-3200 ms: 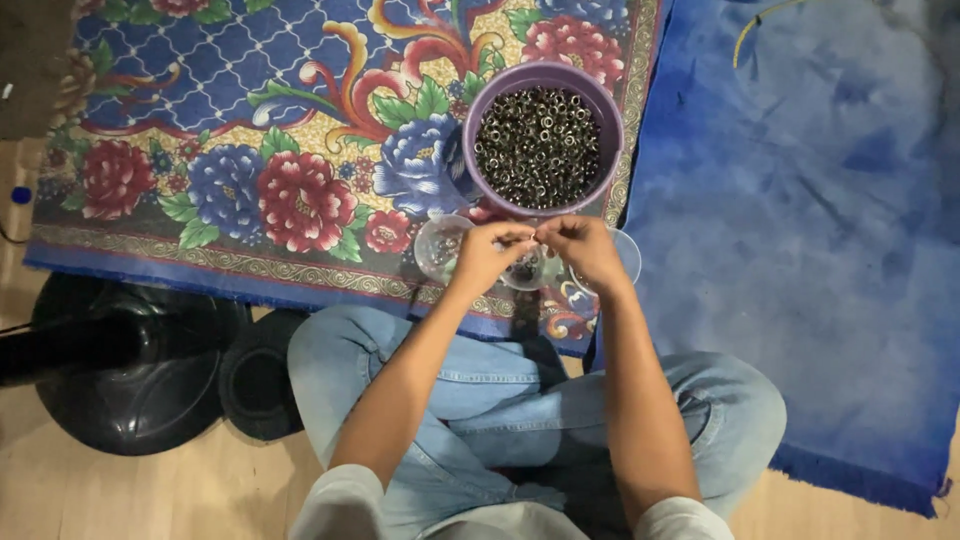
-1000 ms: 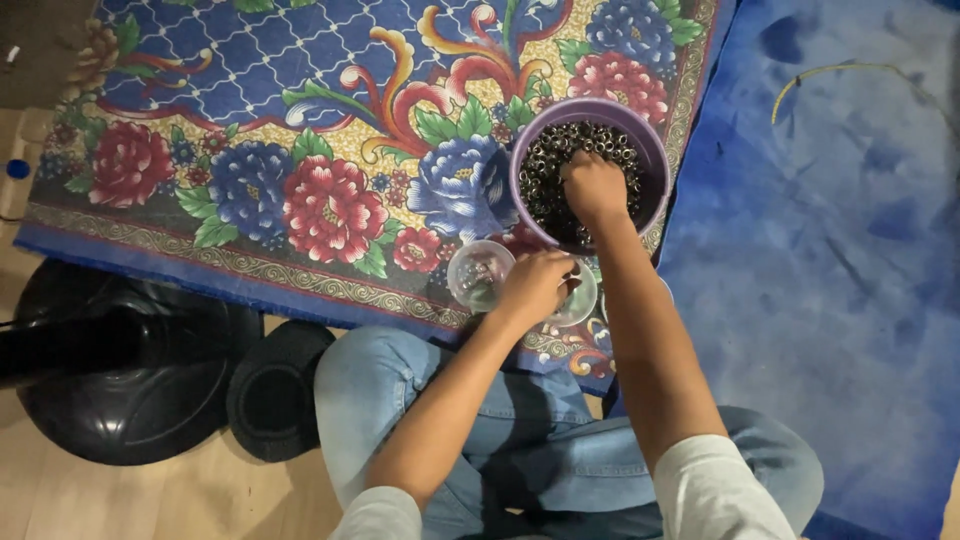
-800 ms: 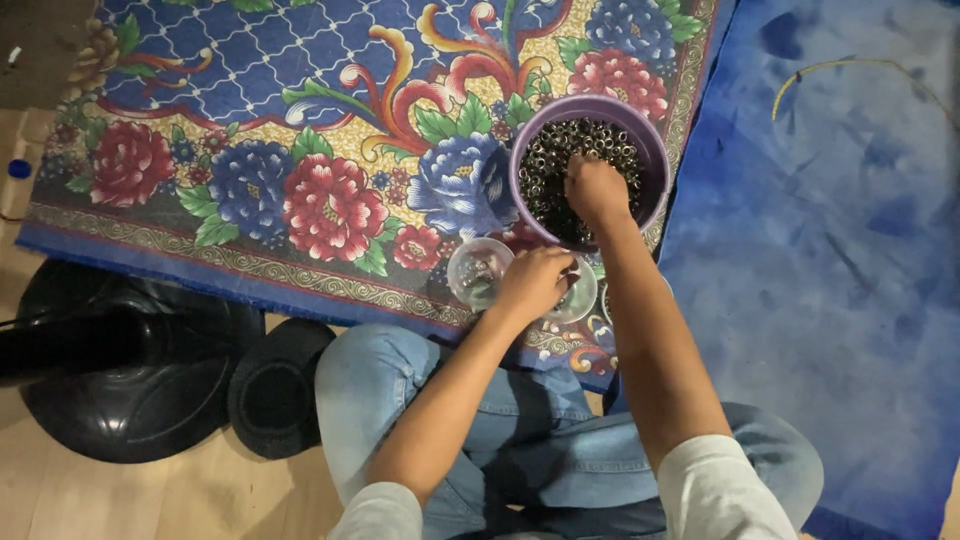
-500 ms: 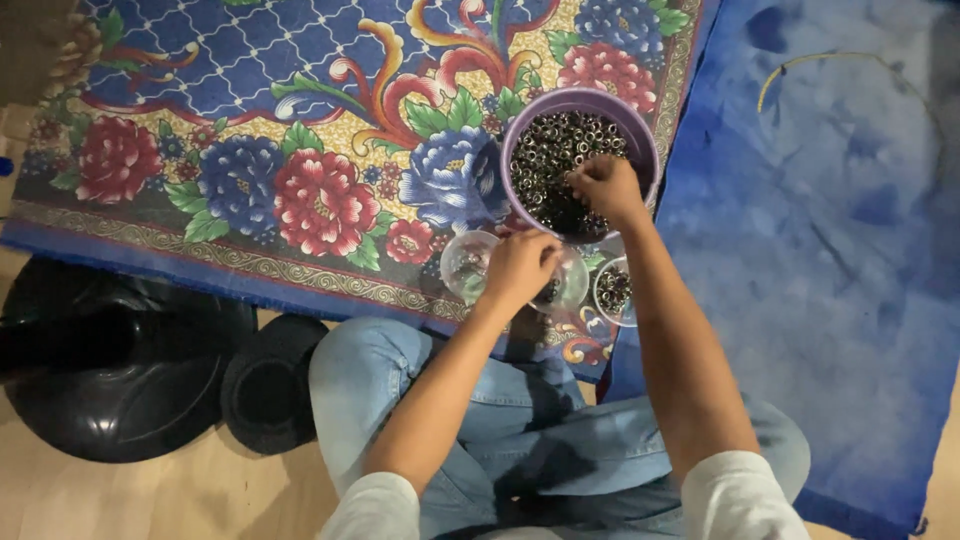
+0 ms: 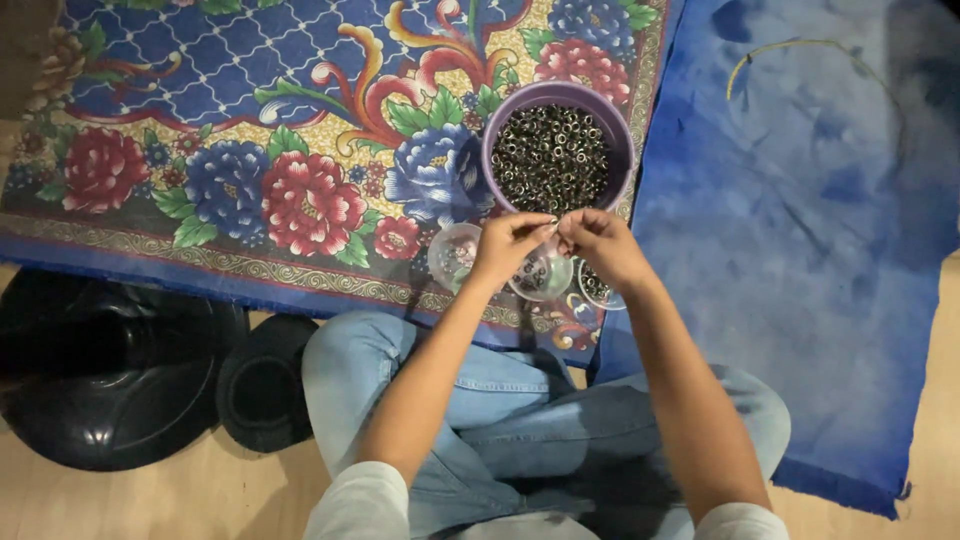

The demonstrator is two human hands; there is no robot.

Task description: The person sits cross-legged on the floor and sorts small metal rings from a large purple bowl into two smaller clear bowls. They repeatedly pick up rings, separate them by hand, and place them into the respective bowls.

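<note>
A purple bowl (image 5: 610, 118) full of small dark metal rings stands on a flowered rug (image 5: 250, 150). Just in front of it sit three small clear cups: a left cup (image 5: 450, 255), a middle cup (image 5: 545, 280) and a right cup (image 5: 597, 288), each with a few rings. My left hand (image 5: 507, 243) and my right hand (image 5: 598, 240) meet above the middle cup, fingertips pinched together on something too small to make out, most likely rings.
A blue cloth (image 5: 800, 220) covers the floor to the right, with a thin yellowish string (image 5: 790, 45) on it. A large black round object (image 5: 100, 370) and a smaller black one (image 5: 262, 385) lie left of my crossed legs in jeans.
My right hand has come out of the purple bowl and back toward me. It now meets my left hand above the small cups.
</note>
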